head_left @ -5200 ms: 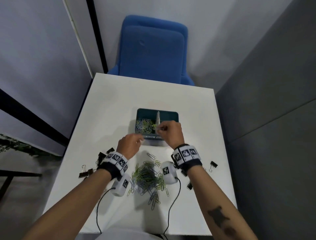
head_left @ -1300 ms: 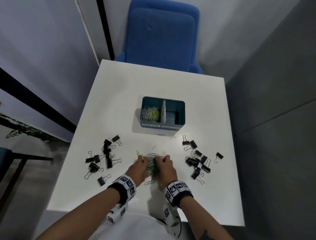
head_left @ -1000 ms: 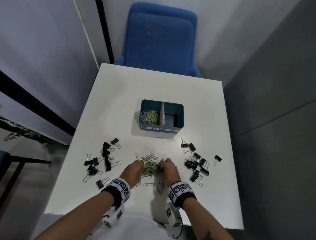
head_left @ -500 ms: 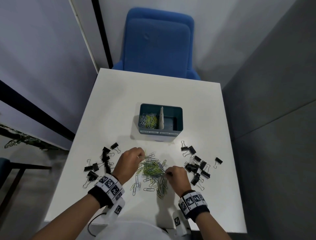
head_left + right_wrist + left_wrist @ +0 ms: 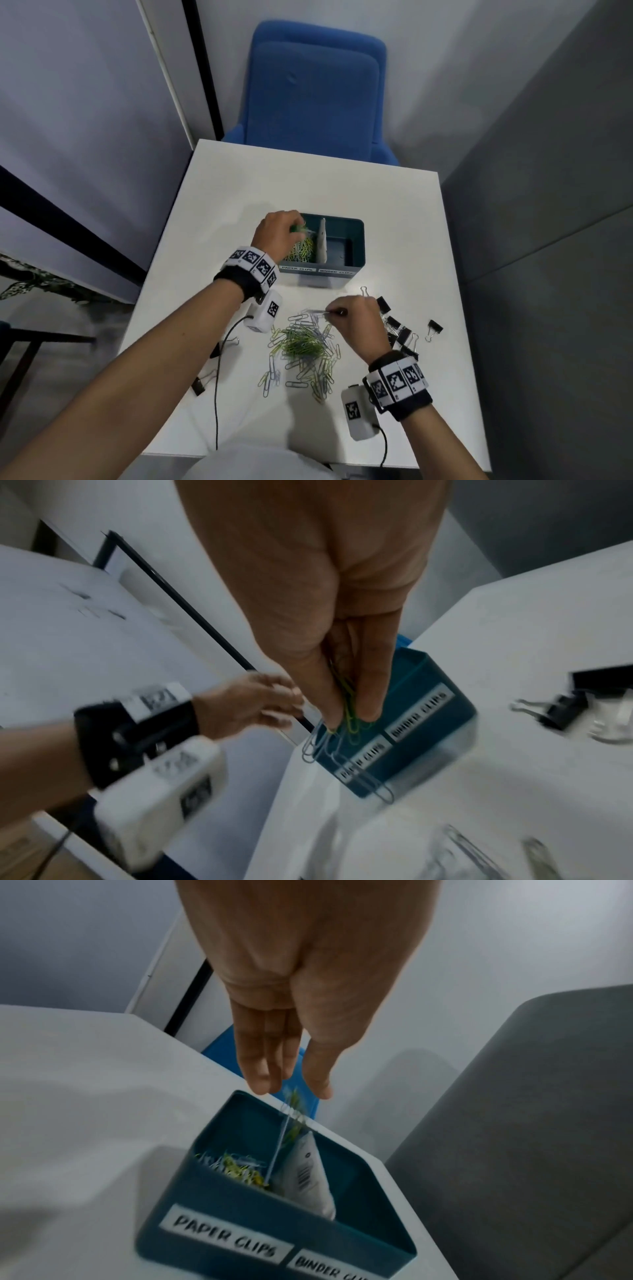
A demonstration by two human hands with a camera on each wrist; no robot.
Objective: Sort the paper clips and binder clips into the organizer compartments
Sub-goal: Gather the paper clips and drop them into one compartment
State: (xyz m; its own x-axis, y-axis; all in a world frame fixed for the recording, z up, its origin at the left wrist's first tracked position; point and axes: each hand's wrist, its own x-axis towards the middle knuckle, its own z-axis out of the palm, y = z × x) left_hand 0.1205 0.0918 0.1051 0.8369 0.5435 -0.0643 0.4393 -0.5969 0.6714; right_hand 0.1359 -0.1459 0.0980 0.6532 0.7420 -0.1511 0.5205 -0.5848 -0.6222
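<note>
The teal organizer stands mid-table, split by a white divider; its front labels read PAPER CLIPS and BINDER CLIPS. My left hand hovers over the left compartment with fingers straight. Green and silver paper clips drop blurred from below its fingertips onto the clips lying inside. The right compartment looks empty. My right hand pinches several paper clips between thumb and fingers, just above the loose paper clip pile.
Black binder clips lie to the right of the pile, partly behind my right hand. A few more show under my left forearm. A blue chair stands beyond the white table's far edge.
My left hand has gone from the pile up to the organizer's left compartment with clips and let them go. My right hand has lifted a pinch of clips off the pile.
</note>
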